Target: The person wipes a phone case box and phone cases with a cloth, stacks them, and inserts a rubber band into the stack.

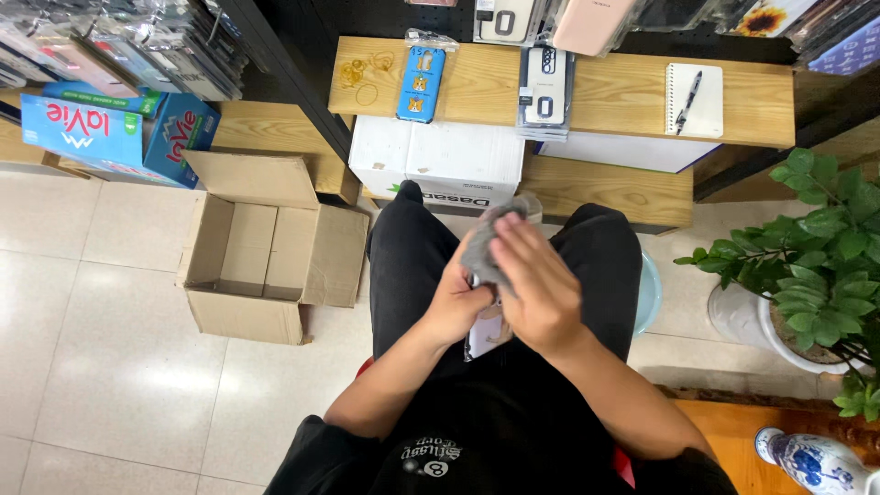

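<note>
I sit with black trousers over my lap. My left hand (455, 302) grips a flat white packaged item (480, 337), most of it hidden beneath both hands. My right hand (539, 286) presses a grey cloth (486, 240) onto that item from above. The cloth bunches up past my fingertips towards my knees.
A wooden shelf (623, 96) ahead bears a blue phone case (421, 82), a packaged case (544, 90) and a notebook with a pen (694, 99). A white box (440, 160) sits beneath. An open cardboard box (266, 247) stands left; a potted plant (816, 266) right.
</note>
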